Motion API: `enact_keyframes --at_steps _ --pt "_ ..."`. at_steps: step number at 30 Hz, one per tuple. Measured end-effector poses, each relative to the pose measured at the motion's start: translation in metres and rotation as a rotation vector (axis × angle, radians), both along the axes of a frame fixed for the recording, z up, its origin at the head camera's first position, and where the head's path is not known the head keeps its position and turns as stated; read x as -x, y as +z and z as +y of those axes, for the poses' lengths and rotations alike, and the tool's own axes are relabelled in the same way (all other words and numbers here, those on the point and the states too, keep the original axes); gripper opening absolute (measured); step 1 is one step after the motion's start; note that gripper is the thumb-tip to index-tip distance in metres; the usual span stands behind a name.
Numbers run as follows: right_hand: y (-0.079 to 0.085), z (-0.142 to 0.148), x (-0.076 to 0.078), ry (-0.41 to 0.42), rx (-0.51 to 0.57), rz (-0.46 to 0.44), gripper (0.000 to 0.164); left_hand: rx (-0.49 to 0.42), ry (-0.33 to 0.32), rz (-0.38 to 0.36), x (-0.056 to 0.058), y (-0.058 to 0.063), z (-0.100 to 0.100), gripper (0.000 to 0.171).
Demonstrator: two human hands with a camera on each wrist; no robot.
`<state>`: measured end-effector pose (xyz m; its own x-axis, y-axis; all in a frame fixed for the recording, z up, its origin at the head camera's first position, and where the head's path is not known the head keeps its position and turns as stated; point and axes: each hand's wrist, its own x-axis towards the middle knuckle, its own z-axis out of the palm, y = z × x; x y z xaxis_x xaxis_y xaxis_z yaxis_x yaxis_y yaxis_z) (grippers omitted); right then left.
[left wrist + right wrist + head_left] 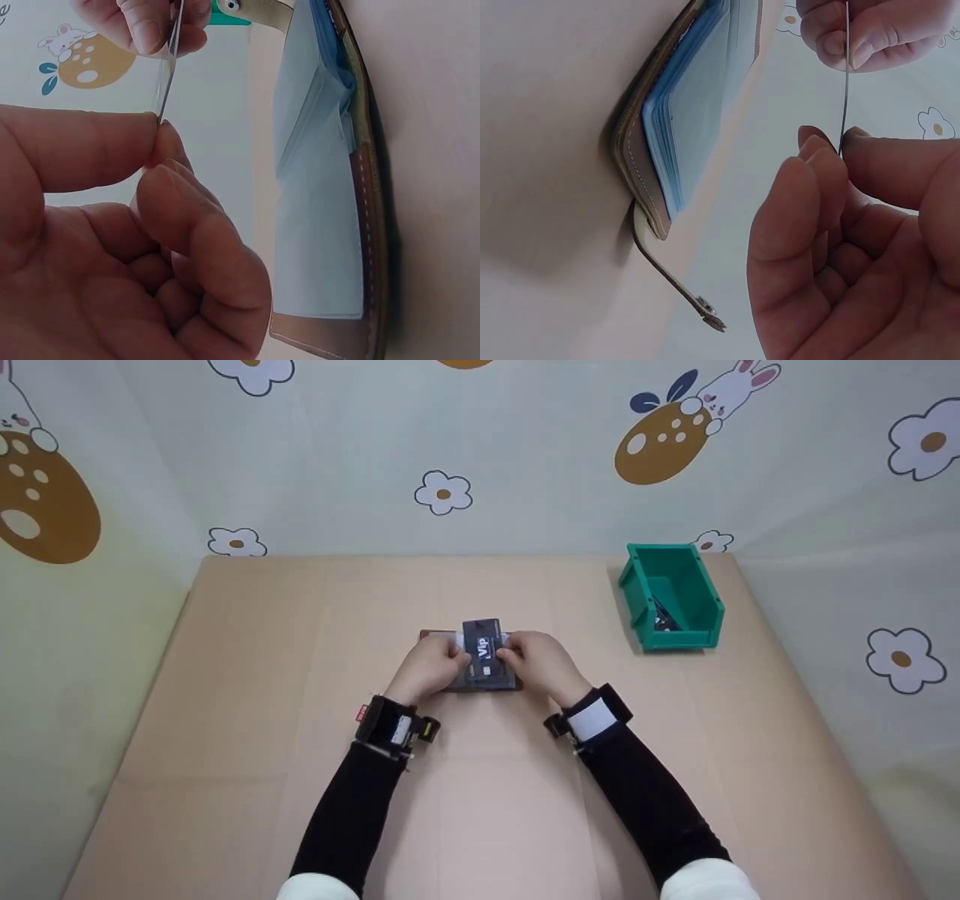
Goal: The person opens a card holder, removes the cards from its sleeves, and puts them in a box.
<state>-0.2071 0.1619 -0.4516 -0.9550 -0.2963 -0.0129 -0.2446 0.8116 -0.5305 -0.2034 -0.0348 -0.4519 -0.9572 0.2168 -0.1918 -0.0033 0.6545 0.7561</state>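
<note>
A black card (481, 634) printed "Vip" is pinched by both hands, one at each side edge. My left hand (427, 666) grips its left edge between thumb and index finger. On the opposite edge, the thumb and finger of my right hand (546, 661) do the same. In both wrist views the card appears edge-on as a thin line, raised above the tabletop. Below it an open brown leather card wallet (367, 255) lies on the table, with clear plastic sleeves (315, 255) fanned up. A strap (664, 264) with a metal snap sticks out from the wallet.
A green plastic bin (679, 642) stands at the back right of the table, with dark card-like pieces (664, 616) inside. The table (247, 697) has a beige covering. Patterned curtains (360, 450) enclose its back and sides.
</note>
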Motion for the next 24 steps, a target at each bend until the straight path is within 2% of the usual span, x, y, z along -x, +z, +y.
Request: enact_keyframes --at_steps 7,15,19,24 --pt "-0.002 0.000 0.000 -0.012 0.023 -0.010 0.021 0.008 0.006 -0.005 0.000 0.001 0.001 0.023" --pt "-0.001 0.002 -0.001 -0.039 0.063 -0.026 0.022 -0.009 -0.025 0.062 0.002 -0.002 -0.001 0.034" --pt "0.004 0.005 -0.001 -0.059 0.077 -0.038 0.021 0.021 -0.002 0.080 0.002 -0.002 -0.002 0.032" --pt "0.009 0.014 -0.001 -0.097 0.098 -0.046 0.020 0.133 0.076 0.126 0.003 -0.005 -0.009 0.029"
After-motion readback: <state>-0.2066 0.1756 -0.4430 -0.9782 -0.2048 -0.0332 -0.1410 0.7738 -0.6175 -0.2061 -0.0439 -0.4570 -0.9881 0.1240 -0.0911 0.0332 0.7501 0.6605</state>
